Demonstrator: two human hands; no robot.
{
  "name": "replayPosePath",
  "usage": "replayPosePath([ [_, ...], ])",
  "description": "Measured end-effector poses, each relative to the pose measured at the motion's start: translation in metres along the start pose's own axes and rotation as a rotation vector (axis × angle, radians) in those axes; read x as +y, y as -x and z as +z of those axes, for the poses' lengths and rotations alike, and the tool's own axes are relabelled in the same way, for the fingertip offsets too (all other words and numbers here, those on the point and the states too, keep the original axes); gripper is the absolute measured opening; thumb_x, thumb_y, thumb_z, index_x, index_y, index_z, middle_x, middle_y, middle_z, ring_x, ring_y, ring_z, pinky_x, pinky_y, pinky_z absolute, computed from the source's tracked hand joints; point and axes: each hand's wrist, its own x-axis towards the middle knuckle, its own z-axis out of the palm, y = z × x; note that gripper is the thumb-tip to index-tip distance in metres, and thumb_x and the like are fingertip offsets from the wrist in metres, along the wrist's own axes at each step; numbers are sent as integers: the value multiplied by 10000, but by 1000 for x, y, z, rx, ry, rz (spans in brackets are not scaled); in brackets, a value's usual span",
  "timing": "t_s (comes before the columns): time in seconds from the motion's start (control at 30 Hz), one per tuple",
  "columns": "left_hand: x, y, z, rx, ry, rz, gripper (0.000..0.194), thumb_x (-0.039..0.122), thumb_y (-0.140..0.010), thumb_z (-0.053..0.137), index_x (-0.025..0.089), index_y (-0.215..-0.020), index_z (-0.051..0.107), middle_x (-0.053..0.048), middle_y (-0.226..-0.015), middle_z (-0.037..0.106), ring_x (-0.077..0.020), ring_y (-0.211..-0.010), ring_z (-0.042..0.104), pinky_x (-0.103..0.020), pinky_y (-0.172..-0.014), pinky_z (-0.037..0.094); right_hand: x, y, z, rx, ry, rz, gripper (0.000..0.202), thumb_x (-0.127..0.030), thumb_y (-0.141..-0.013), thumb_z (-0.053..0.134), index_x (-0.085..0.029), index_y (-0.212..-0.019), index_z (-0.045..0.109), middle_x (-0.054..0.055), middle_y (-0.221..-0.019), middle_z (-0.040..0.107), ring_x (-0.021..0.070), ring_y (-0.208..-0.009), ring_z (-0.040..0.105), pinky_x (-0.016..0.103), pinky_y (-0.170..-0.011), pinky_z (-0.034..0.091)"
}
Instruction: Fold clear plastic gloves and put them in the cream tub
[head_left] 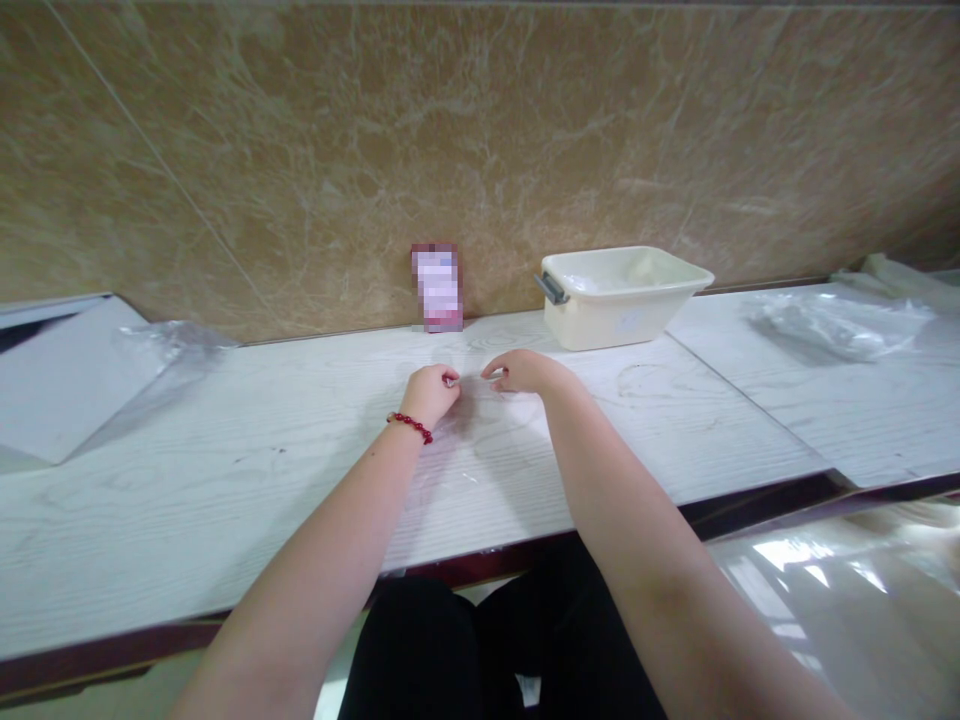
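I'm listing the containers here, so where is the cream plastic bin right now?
In the head view, the cream plastic bin stands right of centre on the white tabletop, close to the marbled wall, beyond and rightward of the right hand.

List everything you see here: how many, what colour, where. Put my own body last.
Wall: one, brown marbled, back
White tabletop: one, wood-grained, under the hands
Pixelated panel: one, red-white, upright near wall
Tub: one, cream, grey handle, back right
Clear plastic: two heaps, transparent, far left and right
Boxlike object: one, white, left edge
Floor: one, pale glossy, lower right
Bracelet: one, red, left wrist
Small item: one, reddish, unclear, in left hand
Right hand: one, fingers bent, centre
Legs: two, black-clad, bottom
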Motion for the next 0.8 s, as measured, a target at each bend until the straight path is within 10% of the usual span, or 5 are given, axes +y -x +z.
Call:
replayPosePath([
  [0.8, -8, -2, -7, -10, -277, 52, 245, 214, -706, 417, 148, -817, 625, -72, -806, 633, -182, -766, 572, -279, -714, 427, 9, -5, 1, -115, 24, -17, 489, -321, -594, 624, -313, -1074, 531, -11, -964, 593, 141, -797, 550, 194, -668, 383],
])
